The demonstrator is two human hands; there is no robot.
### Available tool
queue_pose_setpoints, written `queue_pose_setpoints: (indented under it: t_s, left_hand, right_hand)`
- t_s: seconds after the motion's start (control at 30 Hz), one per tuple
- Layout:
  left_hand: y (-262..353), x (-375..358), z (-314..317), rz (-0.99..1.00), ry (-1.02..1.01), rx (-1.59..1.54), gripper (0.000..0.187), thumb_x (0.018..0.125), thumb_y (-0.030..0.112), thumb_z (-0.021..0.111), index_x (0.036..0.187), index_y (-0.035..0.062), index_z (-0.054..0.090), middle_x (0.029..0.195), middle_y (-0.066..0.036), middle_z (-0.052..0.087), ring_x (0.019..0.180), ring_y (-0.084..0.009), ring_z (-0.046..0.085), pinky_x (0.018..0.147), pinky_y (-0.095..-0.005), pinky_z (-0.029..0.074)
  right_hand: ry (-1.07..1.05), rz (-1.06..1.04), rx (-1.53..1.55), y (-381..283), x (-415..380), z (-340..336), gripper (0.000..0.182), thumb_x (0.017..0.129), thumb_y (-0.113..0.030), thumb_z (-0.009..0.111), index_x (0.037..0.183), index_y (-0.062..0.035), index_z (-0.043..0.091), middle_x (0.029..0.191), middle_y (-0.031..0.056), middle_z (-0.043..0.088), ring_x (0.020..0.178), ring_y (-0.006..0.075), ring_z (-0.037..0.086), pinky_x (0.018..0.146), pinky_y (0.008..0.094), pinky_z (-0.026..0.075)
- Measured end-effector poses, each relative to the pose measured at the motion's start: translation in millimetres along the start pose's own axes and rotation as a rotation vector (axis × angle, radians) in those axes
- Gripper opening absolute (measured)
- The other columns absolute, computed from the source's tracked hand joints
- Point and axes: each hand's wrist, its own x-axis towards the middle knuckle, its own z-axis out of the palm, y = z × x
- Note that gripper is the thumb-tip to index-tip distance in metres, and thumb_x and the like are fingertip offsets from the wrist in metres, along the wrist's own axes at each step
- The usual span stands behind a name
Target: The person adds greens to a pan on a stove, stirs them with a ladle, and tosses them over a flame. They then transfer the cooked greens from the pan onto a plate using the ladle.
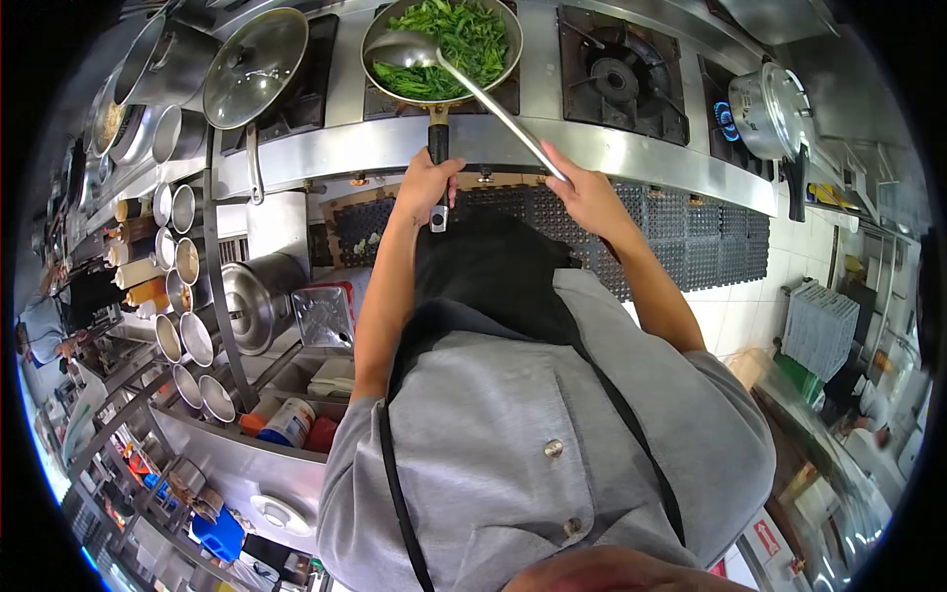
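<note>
Chopped leafy greens (pixel 464 35) fill a frying pan (pixel 373 61) on the stove burner in front of me. My left hand (pixel 426 183) is closed around the pan's black handle (pixel 439 146). In my right hand (pixel 589 197) is the metal shaft of a ladle (pixel 503 113), gripped near its end. The ladle's bowl (pixel 404 49) lies among the greens at the pan's left side, and its shaft slants across the rim toward me.
Left of the pan, a lidded pan (pixel 258 69) sits on another burner. A bare burner (pixel 617 74) is to the right, then a pressure cooker (pixel 764 111) beside a blue flame (pixel 725 120). Metal cups (pixel 185 209) and a large lidded pot (pixel 252 306) stand at left.
</note>
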Motion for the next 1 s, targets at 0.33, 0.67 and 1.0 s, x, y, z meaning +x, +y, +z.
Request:
queue_pose_setpoints:
  t_s: [0.33,0.67,1.0]
  left_hand:
    - [-0.6,3.9,4.4,0.003,-0.013,-0.003,0.016,0.086,0.007,0.064,0.084,0.0028,0.049,0.061,-0.003,0.051,0.045,-0.014,0.05,0.039,-0.0312,0.043]
    - [-1.1,6.1,3.9,0.003,-0.02,0.011,0.015,0.086,0.009,0.064,0.084,0.0027,0.051,0.062,-0.003,0.051,0.045,-0.0139,0.05,0.039,-0.0312,0.043]
    - [-6.1,9.4,5.8,0.014,-0.023,-0.009,0.017,0.087,0.008,0.064,0.081,0.0029,0.049,0.059,-0.003,0.05,0.045,-0.0141,0.05,0.039,-0.0314,0.042]
  right_hand:
    - [0.021,0.073,0.034,-3.4,10.1,21.0,0.054,0.095,-0.02,0.057,0.147,-0.0197,0.04,0.094,0.0276,0.065,0.092,0.0467,0.062,0.084,0.0446,0.049]
    - [0.041,-0.014,-0.041,4.6,-9.6,2.4,0.055,0.095,-0.018,0.054,0.148,-0.0181,0.037,0.095,0.0263,0.066,0.089,0.0476,0.062,0.082,0.052,0.048]
    - [0.069,-0.077,-0.076,17.4,4.9,14.8,0.057,0.095,-0.02,0.054,0.149,-0.0191,0.035,0.092,0.0272,0.066,0.085,0.048,0.063,0.079,0.0553,0.048]
